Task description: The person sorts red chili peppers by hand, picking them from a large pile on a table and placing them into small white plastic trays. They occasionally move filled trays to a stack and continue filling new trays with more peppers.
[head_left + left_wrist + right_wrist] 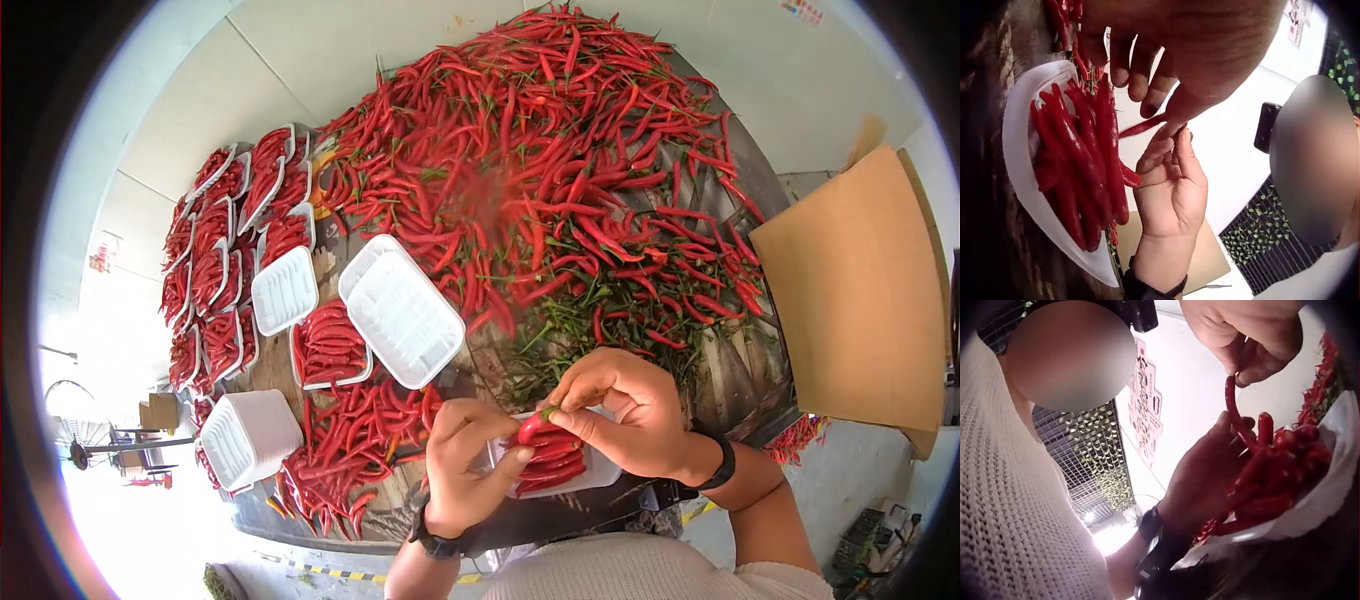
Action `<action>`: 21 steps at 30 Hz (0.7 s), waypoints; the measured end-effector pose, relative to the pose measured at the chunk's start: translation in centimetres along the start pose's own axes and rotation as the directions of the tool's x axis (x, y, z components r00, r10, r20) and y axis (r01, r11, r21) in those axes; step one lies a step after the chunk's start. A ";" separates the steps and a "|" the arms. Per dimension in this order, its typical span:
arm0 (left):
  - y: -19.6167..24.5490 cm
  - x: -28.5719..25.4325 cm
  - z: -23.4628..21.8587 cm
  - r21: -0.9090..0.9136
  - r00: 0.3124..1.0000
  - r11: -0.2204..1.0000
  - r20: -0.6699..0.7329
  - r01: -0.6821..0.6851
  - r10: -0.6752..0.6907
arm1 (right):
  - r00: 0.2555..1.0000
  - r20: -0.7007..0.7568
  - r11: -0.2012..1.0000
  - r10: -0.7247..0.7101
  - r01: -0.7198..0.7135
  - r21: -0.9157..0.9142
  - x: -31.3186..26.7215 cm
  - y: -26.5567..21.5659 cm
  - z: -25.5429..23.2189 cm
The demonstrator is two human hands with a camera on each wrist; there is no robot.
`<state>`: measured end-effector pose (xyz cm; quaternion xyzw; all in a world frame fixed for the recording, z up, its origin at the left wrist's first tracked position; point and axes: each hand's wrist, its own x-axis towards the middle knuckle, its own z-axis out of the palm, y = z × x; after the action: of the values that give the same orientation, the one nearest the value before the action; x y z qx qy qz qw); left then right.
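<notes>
Between both hands is a red chili pepper (537,428), held over a white tray (603,468) of red chilies. My left hand (465,462) pinches its body between thumb and fingers. At the green stem end, the thumb and fingertips of my right hand (632,412) grip it. The right wrist view shows the chili (1230,400) running from the right fingertips down to the left hand (1200,472). Chilies (1082,162) lie side by side in the tray, heaped above its rim in the left wrist view.
A large heap of chilies (490,130) covers the far table, with green stems (570,325) nearer. Filled trays (210,260) are stacked at left. Empty trays (402,310) and a tray stack (250,437) stand beside loose chilies (345,455). A cardboard box (860,290) is at right.
</notes>
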<state>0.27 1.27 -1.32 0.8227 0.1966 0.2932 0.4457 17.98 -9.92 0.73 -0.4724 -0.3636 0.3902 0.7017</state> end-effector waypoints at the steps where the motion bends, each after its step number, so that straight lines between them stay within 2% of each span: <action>1: -0.1 -0.1 0.0 -0.001 1.000 1.000 0.004 -0.003 0.003 | 1.000 -0.001 1.000 0.003 -0.003 0.002 0.0 0.2 -0.1; 3: -0.2 -0.2 0.0 0.000 1.000 1.000 0.003 -0.006 0.006 | 0.992 0.101 0.973 -0.079 0.098 -0.208 0.0 0.6 -0.6; 4: -0.3 -0.3 0.0 0.002 1.000 1.000 -0.001 -0.012 0.012 | 0.992 0.102 0.973 -0.077 0.098 -0.208 0.2 0.5 -0.8; 6: -0.3 -0.3 -0.1 -0.005 1.000 1.000 -0.010 -0.006 0.006 | 0.964 0.174 0.875 -0.201 0.257 -0.409 0.8 0.1 -1.1; 12: 0.3 0.0 -0.2 0.019 1.000 1.000 0.006 -0.022 0.022 | 0.924 0.233 0.818 -0.305 0.379 -0.433 0.9 0.2 -1.0; 13: 0.4 0.0 -0.2 0.008 1.000 1.000 0.005 -0.016 0.016 | 0.923 0.232 0.817 -0.306 0.380 -0.434 0.9 0.1 -1.0; 15: 0.4 -0.1 -0.2 -0.002 1.000 1.000 0.009 -0.013 0.013 | 0.960 0.168 0.847 -0.222 0.275 -0.455 0.7 -0.1 -0.9; 21: 0.0 -0.4 -0.4 -0.025 0.998 0.999 0.050 -0.025 0.027 | 0.984 0.154 0.910 -0.093 0.147 -0.388 0.5 -0.4 -1.3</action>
<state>-0.24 1.26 -1.24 0.8268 0.1709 0.2805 0.4566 19.40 -10.11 0.84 -0.5552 -0.5092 0.2946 0.5880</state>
